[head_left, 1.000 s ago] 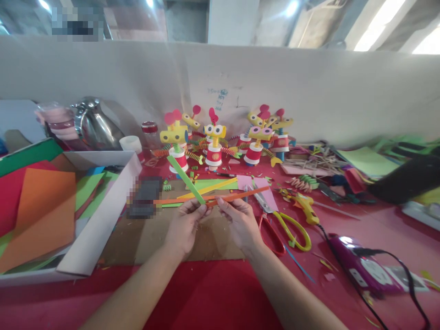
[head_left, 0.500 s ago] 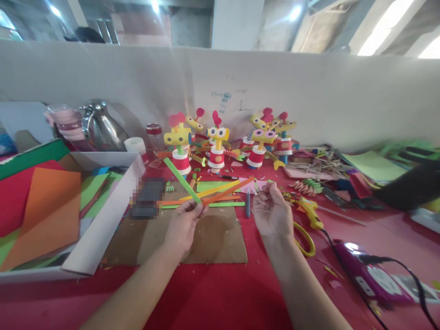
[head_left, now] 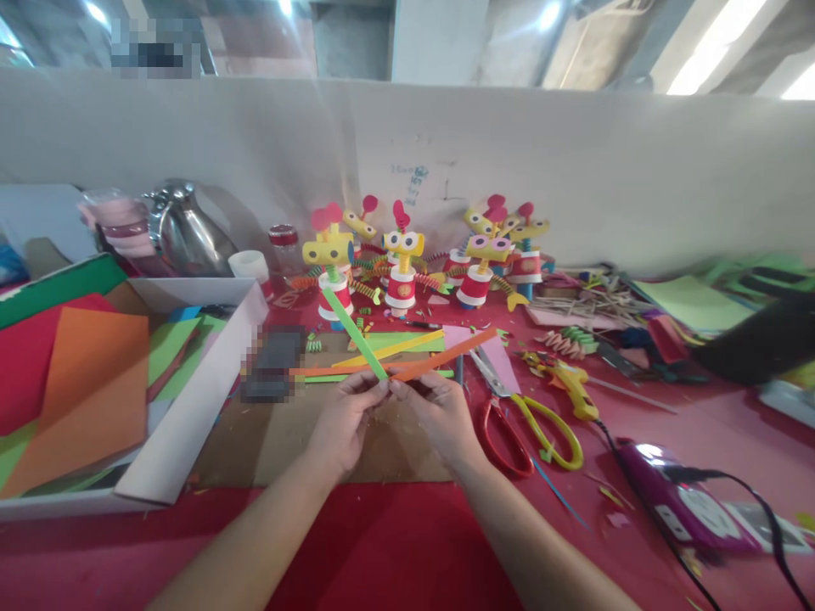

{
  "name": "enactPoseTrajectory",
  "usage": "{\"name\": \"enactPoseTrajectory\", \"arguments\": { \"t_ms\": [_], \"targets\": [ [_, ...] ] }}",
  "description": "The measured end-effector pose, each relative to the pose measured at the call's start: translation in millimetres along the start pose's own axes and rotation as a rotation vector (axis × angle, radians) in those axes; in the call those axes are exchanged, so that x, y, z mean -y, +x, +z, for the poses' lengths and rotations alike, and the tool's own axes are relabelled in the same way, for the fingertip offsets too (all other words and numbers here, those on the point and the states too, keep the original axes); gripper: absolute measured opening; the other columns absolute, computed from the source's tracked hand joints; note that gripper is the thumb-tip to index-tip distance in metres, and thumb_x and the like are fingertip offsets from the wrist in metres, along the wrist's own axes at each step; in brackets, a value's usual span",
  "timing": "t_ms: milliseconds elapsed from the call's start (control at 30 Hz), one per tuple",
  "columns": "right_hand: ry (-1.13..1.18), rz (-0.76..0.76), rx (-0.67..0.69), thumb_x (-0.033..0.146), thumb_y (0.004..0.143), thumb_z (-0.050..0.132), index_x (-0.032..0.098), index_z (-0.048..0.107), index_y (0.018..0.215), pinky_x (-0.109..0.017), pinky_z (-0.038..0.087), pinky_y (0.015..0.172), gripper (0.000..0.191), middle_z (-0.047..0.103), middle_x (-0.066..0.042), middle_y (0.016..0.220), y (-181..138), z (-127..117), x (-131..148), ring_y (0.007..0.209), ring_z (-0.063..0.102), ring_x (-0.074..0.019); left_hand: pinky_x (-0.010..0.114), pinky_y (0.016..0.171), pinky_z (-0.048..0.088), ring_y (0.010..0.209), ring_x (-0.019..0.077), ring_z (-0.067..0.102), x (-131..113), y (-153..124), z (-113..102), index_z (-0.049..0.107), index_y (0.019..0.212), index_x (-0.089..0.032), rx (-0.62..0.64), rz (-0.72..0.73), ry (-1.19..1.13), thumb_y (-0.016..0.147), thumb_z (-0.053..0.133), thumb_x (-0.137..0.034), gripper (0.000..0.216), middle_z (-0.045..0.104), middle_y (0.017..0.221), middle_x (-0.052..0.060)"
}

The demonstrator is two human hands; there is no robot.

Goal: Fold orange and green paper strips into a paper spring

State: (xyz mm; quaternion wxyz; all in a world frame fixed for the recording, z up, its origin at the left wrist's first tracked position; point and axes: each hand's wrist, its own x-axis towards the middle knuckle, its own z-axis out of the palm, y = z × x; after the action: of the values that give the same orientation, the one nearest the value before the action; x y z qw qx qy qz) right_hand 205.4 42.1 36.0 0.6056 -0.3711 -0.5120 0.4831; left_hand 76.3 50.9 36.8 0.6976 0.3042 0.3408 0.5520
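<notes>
Pinched between thumb and fingertips of my left hand [head_left: 344, 424] is the lower end of a green paper strip [head_left: 354, 333]. An orange paper strip [head_left: 449, 353] meets it there at an angle, its near end in the closed fingers of my right hand [head_left: 439, 417]. The fingertips of both hands come together where the strips cross, and they hide the join. Beneath lies a brown cardboard sheet [head_left: 280, 454]. Behind the hands, a loose yellow strip [head_left: 388, 348] and other orange and green strips rest across it.
Scissors [head_left: 490, 375], a yellow glue gun [head_left: 576, 392] and a purple device [head_left: 688, 505] with a black cable lie to the right. A white box [head_left: 197, 424] of coloured paper stands left. Several paper-cup figures [head_left: 401, 293] line the back, near a steel jug [head_left: 191, 233].
My right hand has moved left and down from beside the scissors to meet my left hand at the strips. The scissors now show fully. The green strip's upper end has shifted slightly right.
</notes>
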Motion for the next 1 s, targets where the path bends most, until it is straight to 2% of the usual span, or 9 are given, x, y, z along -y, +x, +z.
{"name": "enactPoseTrajectory", "arguments": {
  "t_ms": [200,467,633,867,1000],
  "targets": [
    [0.027,0.053,-0.082,0.026,0.076,0.072,0.023,0.077,0.089,-0.035,0.052,0.085,0.014,0.076,-0.003,0.087,-0.2,-1.2,-0.7,0.088,0.068,-0.0211,0.024,0.070,0.050,0.067,0.0108,0.064,-9.5,-5.7,6.7,0.072,0.077,-0.017,-0.042,0.060,0.128,0.067,0.079,-0.027,0.016,0.071,0.074,0.000],
    [0.080,0.103,-0.046,0.029,0.076,0.071,0.020,0.076,0.080,-0.030,0.052,0.075,0.011,0.073,-0.002,0.078,-0.1,2.0,7.1,0.073,0.064,-0.0165,0.024,0.067,0.049,0.064,0.0106,0.061,-9.3,-5.1,5.1,0.068,0.073,-0.014,-0.028,0.130,0.309,0.074,0.073,-0.032,0.018,0.066,0.067,0.000],
    [0.126,0.101,-0.051,0.028,0.075,0.072,0.020,0.074,0.075,-0.030,0.052,0.073,0.009,0.071,-0.001,0.072,0.6,2.6,5.5,0.069,0.064,-0.0162,0.026,0.070,0.050,0.066,0.0116,0.062,-8.3,-6.5,5.0,0.065,0.073,-0.015,-0.018,0.132,0.311,0.075,0.072,-0.031,0.018,0.067,0.070,0.000],
    [0.037,0.066,-0.073,0.028,0.076,0.071,0.022,0.076,0.084,-0.033,0.051,0.078,0.011,0.073,-0.003,0.082,0.8,-0.4,0.3,0.078,0.065,-0.0184,0.026,0.075,0.051,0.071,0.0122,0.061,-9.6,-6.1,10.5,0.069,0.080,-0.015,-0.009,0.094,0.244,0.068,0.077,-0.027,0.019,0.067,0.075,0.001],
    [0.086,0.081,-0.044,0.026,0.076,0.071,0.022,0.075,0.081,-0.031,0.050,0.077,0.008,0.072,-0.001,0.078,-0.2,-0.1,3.4,0.073,0.064,-0.0169,0.024,0.074,0.049,0.071,0.0113,0.061,-10.1,-6.0,9.0,0.071,0.077,-0.015,0.010,0.080,0.291,0.068,0.077,-0.027,0.015,0.067,0.071,0.001]
  ]
}}
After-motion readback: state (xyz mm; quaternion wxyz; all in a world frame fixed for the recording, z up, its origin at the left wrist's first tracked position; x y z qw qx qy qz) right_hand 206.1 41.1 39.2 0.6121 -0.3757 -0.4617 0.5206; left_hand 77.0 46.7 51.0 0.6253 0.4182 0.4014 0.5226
